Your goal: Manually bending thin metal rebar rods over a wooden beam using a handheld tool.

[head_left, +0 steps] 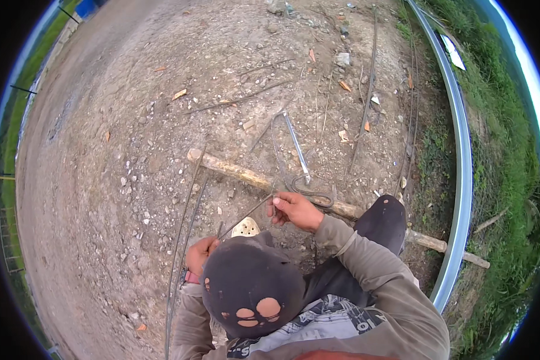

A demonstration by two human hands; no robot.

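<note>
My right hand (297, 210) is closed in a pinch on the upper end of a thin dark metal rod (247, 213), above a wooden pole. The rod slants down to my left hand (202, 255), which is curled round its lower end beside my bent left knee; the knee hides part of that hand. Crossing the ground in front of me, the wooden pole (234, 170) runs from left to right. Just beyond my right hand, a silver metal bar (297, 144) lies by a looped dark wire or strip (318, 198) that rests over the pole.
Long thin rods (185, 231) lie on the left by my arm, and more rods (371, 78) are at the far right. A silver metal rail (459, 132) curves along the right, with grass (504, 162) behind it. Stones and orange fragments (345, 86) dot the dirt.
</note>
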